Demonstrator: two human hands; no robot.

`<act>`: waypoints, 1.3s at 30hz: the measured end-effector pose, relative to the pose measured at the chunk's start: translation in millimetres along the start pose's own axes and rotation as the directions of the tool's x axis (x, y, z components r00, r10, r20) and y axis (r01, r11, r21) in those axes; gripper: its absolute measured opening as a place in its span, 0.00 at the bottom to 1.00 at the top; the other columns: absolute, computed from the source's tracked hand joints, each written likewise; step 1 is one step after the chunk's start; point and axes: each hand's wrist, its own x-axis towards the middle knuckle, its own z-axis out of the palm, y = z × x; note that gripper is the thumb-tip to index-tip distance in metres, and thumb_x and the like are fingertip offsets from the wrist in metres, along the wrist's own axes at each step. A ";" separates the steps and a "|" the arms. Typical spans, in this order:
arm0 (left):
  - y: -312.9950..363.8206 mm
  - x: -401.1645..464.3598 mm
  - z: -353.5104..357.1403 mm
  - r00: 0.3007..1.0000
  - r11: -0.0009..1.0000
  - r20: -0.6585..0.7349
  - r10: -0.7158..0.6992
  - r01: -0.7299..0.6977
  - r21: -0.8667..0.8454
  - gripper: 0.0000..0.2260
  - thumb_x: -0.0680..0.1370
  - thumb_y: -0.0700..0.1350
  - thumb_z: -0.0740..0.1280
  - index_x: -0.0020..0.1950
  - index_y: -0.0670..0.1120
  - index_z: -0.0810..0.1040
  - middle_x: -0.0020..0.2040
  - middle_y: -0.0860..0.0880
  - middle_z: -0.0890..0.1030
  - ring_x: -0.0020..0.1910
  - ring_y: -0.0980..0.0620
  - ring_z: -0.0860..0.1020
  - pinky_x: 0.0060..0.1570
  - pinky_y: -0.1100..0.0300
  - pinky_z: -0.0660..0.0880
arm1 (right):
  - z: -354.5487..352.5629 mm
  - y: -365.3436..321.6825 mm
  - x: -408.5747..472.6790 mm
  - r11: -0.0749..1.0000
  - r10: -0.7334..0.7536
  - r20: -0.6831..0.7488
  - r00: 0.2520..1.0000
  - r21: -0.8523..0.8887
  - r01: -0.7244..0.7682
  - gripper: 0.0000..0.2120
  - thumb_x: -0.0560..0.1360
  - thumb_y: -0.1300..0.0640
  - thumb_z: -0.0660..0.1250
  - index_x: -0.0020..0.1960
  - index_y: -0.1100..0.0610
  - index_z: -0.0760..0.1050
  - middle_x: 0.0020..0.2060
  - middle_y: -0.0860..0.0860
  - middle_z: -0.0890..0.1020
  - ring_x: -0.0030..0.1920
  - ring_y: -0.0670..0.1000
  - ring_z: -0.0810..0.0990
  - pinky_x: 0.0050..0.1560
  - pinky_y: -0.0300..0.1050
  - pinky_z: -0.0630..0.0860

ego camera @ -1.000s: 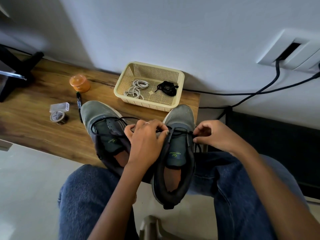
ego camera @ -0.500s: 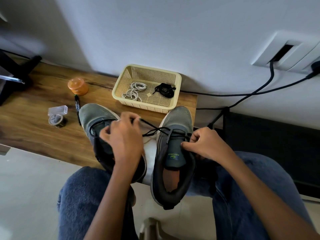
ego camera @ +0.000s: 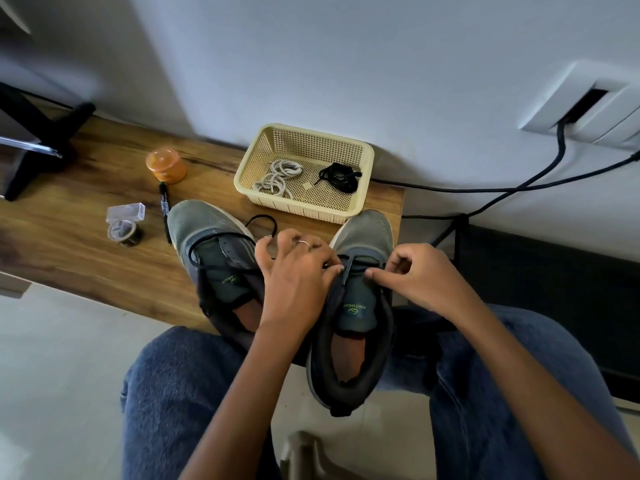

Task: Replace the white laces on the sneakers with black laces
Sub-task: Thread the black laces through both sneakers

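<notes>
Mid-lacing on right sneaker: left hand and right hand each pinched black lace. Next: threading eyelets toward six o'clock.

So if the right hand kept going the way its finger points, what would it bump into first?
Probably the left hand. The right hand points leftward across the right sneaker, along the black lace, and their fingertips nearly meet there, though depth is unclear.
</notes>
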 end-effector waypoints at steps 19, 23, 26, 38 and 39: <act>-21.1 -1.2 -35.4 0.974 0.974 0.039 -0.223 0.224 -0.022 0.07 0.73 0.52 0.69 0.36 0.55 0.79 0.33 0.61 0.72 0.53 0.57 0.70 0.66 0.53 0.50 | -8.4 8.7 14.4 0.953 -0.090 0.123 0.988 -0.277 0.121 0.39 0.71 0.74 0.55 0.72 0.40 0.64 0.74 0.35 0.60 0.67 0.51 0.64 0.64 0.56 0.64; -42.6 -1.7 -50.0 0.866 0.871 -0.104 -0.489 0.492 0.005 0.10 0.71 0.53 0.71 0.32 0.53 0.76 0.31 0.59 0.72 0.47 0.52 0.71 0.66 0.46 0.58 | -8.9 11.3 15.7 0.956 -0.066 0.113 0.991 -0.279 0.096 0.36 0.74 0.72 0.55 0.72 0.39 0.65 0.73 0.35 0.61 0.65 0.51 0.64 0.62 0.54 0.62; -46.8 -2.7 -51.8 0.790 0.801 -0.156 -0.593 0.599 -0.014 0.06 0.71 0.50 0.70 0.36 0.51 0.78 0.35 0.55 0.74 0.50 0.49 0.69 0.59 0.47 0.63 | -8.6 10.5 14.8 0.957 -0.069 0.118 0.991 -0.274 0.099 0.33 0.75 0.70 0.56 0.72 0.40 0.65 0.73 0.36 0.61 0.65 0.51 0.65 0.63 0.54 0.63; 1.8 0.0 -0.1 1.000 1.000 -0.011 0.000 0.000 -0.004 0.06 0.79 0.51 0.65 0.52 0.55 0.81 0.49 0.55 0.82 0.61 0.50 0.70 0.68 0.47 0.49 | -3.3 3.1 14.7 0.944 -0.063 0.136 0.989 -0.315 0.104 0.36 0.73 0.71 0.57 0.74 0.43 0.62 0.75 0.37 0.56 0.68 0.52 0.63 0.63 0.53 0.62; 0.1 0.2 0.6 1.000 1.000 -0.015 -0.011 0.011 -0.009 0.06 0.79 0.52 0.65 0.50 0.55 0.81 0.47 0.55 0.82 0.60 0.50 0.70 0.68 0.46 0.50 | -2.7 3.3 14.9 0.944 -0.064 0.137 0.989 -0.314 0.104 0.36 0.73 0.71 0.57 0.74 0.43 0.62 0.75 0.36 0.56 0.68 0.52 0.63 0.63 0.54 0.62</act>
